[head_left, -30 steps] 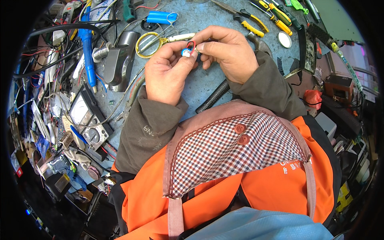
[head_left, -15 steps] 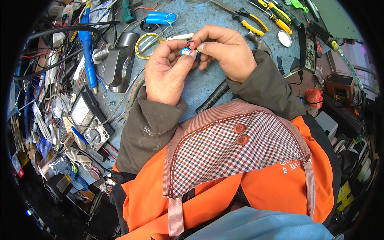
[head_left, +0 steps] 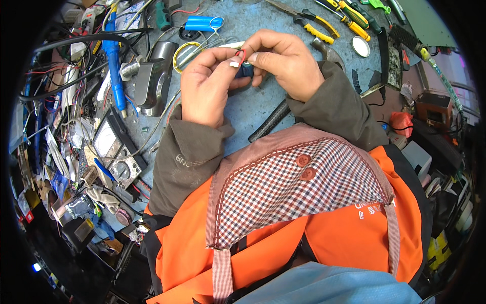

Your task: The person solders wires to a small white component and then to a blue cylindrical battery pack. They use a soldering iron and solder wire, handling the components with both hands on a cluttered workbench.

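Both hands meet over the far middle of the blue bench. My left hand [head_left: 207,83] is closed, thumb against fingers, on a small dark blue part [head_left: 244,71] that looks like a stubby cylinder. A looped red wire [head_left: 242,53] and a small white plug-like piece [head_left: 234,64] show at its thumb tip. My right hand [head_left: 287,61] pinches thumb to forefinger at the part's upper right side. Those fingertips hide what exactly they grip. Just beyond my hands lie scissors [head_left: 215,29], a bright blue battery-like block [head_left: 200,23] and a yellow ring of wire or tape [head_left: 180,57].
Left of my hands are a metal housing [head_left: 156,76], a blue soldering iron [head_left: 114,73], an analog meter [head_left: 119,157] and tangled cables. Pliers [head_left: 318,30], screwdrivers [head_left: 354,23], a round white lid [head_left: 360,46] and a hammer [head_left: 271,120] lie to the right.
My left hand has tipped the blue part, so its round pale end no longer shows and its dark side does. The white piece now sticks out by the thumb. My right hand barely moves.
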`<state>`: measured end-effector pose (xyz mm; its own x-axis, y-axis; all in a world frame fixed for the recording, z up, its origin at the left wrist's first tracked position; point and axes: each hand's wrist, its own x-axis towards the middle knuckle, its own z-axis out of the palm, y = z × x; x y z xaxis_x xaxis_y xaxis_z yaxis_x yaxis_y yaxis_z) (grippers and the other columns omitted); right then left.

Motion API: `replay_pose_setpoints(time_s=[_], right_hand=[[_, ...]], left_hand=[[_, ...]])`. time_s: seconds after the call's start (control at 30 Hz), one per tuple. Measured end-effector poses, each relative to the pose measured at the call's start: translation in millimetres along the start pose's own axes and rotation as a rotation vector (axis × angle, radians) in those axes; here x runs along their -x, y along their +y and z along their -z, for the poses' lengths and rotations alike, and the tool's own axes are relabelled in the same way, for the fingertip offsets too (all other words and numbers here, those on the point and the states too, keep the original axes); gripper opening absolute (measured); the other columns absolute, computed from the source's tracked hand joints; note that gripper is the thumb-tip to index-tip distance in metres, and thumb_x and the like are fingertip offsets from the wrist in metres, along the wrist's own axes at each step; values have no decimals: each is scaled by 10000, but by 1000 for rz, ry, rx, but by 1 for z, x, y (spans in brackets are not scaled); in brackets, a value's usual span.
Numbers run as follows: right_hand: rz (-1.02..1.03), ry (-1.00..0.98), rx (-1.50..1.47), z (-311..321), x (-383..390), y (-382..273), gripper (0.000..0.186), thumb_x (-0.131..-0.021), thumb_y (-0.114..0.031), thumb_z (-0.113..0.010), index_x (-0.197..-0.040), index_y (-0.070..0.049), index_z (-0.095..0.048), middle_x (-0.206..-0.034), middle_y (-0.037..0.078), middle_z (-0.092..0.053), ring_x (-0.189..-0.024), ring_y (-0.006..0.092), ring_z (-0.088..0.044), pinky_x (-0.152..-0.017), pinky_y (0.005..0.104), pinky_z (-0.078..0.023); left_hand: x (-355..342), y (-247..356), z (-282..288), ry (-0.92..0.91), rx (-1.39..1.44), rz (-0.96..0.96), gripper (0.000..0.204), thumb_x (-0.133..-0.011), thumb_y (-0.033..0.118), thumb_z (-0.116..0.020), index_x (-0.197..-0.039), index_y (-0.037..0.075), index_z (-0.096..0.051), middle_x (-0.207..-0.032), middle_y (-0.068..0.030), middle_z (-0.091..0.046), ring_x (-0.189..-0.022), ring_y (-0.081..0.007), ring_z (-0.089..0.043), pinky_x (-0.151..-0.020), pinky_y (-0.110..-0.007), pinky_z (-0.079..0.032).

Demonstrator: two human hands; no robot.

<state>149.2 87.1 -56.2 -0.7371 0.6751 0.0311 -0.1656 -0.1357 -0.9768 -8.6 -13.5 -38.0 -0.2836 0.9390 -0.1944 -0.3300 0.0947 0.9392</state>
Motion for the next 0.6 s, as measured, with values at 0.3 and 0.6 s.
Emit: replay_pose_setpoints(time_s=[0.3,0.6], right_hand=[[1,0,0,0,1,-1,140,-992,-57,-606,-1067,-1,-711,-906,59,-707,-673,113,-661,-627,265,-540],[-39,-25,-17,1,3,-5,169,-1001,-86,-630,-1146,-6,-664,-968,43,-675,-766,116,-656,-709,277,-566]], left_hand=[[-1,1,0,-2,-15,31,192,-1008,100,-654,-1139,-38,-678,-1064,-98,-723,-933,-151,-709,-819,-332,-641],[-4,2,1,-6,-1,71,131,-1040,48,-592,-1124,-41,-639,-1084,-138,-699,-930,-252,-747,-844,-440,-679]])
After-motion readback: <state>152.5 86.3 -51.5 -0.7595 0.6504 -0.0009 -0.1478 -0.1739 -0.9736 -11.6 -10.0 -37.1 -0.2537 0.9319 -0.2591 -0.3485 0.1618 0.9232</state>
